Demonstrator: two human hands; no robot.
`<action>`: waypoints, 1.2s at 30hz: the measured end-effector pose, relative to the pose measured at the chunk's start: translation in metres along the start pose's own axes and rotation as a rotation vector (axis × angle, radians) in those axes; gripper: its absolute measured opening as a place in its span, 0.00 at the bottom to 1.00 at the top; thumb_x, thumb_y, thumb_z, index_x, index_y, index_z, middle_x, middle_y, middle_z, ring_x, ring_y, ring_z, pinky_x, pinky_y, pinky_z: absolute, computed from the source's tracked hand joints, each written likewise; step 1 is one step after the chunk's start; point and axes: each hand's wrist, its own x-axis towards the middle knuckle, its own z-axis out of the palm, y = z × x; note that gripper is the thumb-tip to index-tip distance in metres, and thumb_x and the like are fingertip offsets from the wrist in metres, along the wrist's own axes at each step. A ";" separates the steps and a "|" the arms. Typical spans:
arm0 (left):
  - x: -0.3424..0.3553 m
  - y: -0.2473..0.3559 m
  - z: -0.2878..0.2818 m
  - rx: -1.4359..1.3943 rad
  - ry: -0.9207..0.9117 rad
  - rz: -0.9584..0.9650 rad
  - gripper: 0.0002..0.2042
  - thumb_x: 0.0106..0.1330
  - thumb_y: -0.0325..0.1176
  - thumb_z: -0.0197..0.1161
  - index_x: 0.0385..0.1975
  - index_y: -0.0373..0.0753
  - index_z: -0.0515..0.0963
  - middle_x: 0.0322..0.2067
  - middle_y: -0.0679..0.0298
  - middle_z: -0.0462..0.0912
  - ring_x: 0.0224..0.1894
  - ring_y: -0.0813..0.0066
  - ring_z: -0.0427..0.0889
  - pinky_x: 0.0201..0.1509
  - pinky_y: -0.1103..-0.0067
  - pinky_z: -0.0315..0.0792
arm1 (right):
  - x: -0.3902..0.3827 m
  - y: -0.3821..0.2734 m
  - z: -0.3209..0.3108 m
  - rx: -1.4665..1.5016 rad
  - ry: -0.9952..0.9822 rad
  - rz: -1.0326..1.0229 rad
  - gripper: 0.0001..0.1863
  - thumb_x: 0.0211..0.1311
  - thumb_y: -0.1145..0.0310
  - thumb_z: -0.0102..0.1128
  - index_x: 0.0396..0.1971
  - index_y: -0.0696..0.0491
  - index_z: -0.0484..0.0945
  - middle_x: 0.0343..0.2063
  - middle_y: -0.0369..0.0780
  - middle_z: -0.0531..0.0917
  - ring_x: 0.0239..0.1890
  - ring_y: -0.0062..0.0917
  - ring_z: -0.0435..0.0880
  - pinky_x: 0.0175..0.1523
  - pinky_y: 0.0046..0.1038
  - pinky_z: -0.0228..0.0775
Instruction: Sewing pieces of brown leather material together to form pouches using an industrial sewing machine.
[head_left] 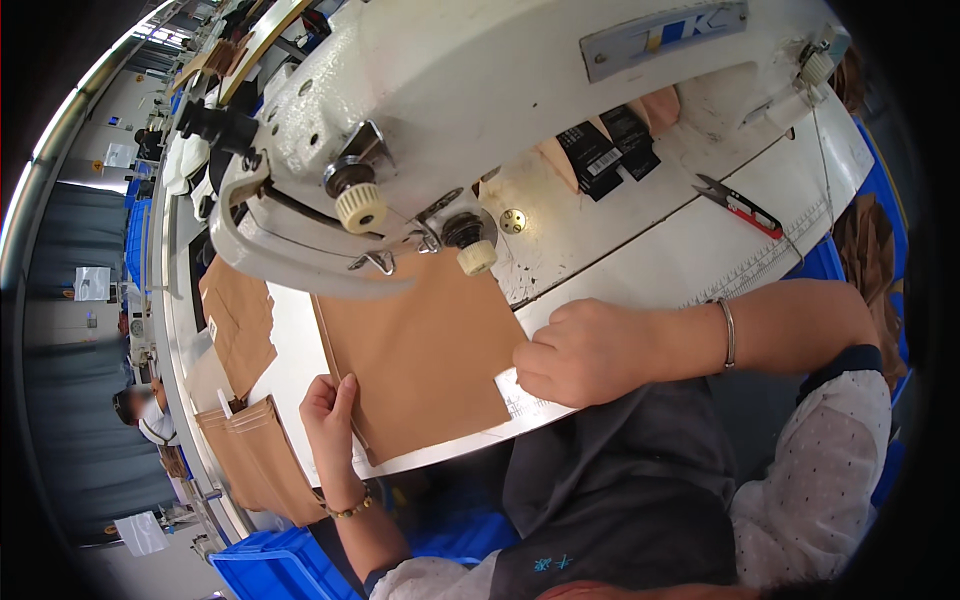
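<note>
Brown fabric panel (pixel 425 350) is lying flat on the counter (pixel 610 265), its far end running in beneath the head of the white sewing machine (pixel 440 110). Left hand (pixel 328 408) is gripping the panel's left edge, thumb pressing on top. Right hand (pixel 580 352) is resting at the right edge, fingers curling into a loose fist; cannot tell whether they are pinching cloth.

Progress, as judged: a narrow layered strip is showing along the left edge, so that side is looking prepared; whether it is stitched, cannot tell. The right edge is looking plain, with a notch showing at the near corner. Work on this panel is seeming unfinished, since it is lying under the machine. Folded brown pieces (pixel 255 455) at lower left are bearing pale lines, probably seams; another brown piece (pixel 240 330) is lying beyond them.

Around: black tags (pixel 590 158) are lying under the machine arm, red-handled snips (pixel 740 205) farther right, both well apart from the panel. Blue bin (pixel 280 565) is standing below. In the way: the machine head is hiding the needle and the panel's far end.
</note>
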 end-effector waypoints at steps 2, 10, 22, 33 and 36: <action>0.008 0.003 0.001 0.000 0.009 0.006 0.12 0.72 0.32 0.66 0.26 0.37 0.74 0.23 0.76 0.76 0.25 0.93 0.67 0.28 0.89 0.59 | 0.003 0.006 0.003 -0.018 0.006 -0.001 0.09 0.45 0.70 0.62 0.15 0.51 0.70 0.19 0.36 0.67 0.16 0.22 0.74 0.17 0.28 0.66; 0.038 0.004 -0.002 0.032 -0.006 0.035 0.11 0.71 0.32 0.67 0.28 0.35 0.76 0.23 0.74 0.79 0.25 0.93 0.69 0.28 0.90 0.61 | 0.013 0.027 0.008 -0.096 -0.031 0.044 0.07 0.46 0.69 0.61 0.18 0.52 0.71 0.21 0.35 0.68 0.18 0.20 0.74 0.19 0.28 0.67; 0.088 -0.003 -0.001 0.147 0.019 0.066 0.09 0.68 0.31 0.69 0.32 0.30 0.81 0.27 0.68 0.83 0.29 0.85 0.76 0.33 0.84 0.69 | 0.025 0.059 0.005 -0.100 -0.141 0.137 0.06 0.54 0.72 0.61 0.32 0.56 0.81 0.26 0.39 0.78 0.23 0.27 0.83 0.23 0.32 0.74; 0.043 0.087 0.098 0.661 -0.196 0.900 0.13 0.60 0.23 0.67 0.45 0.36 0.80 0.41 0.50 0.82 0.44 0.48 0.81 0.44 0.64 0.75 | 0.028 0.061 -0.005 -0.027 -0.138 0.243 0.01 0.52 0.73 0.63 0.24 0.53 0.82 0.34 0.36 0.81 0.26 0.31 0.84 0.29 0.33 0.77; 0.044 0.087 0.117 0.599 -0.236 1.130 0.15 0.57 0.20 0.66 0.46 0.38 0.82 0.44 0.54 0.82 0.48 0.52 0.83 0.44 0.65 0.77 | 0.028 0.061 -0.014 0.033 -0.147 0.263 0.03 0.50 0.72 0.63 0.23 0.54 0.82 0.33 0.35 0.81 0.26 0.32 0.84 0.30 0.35 0.75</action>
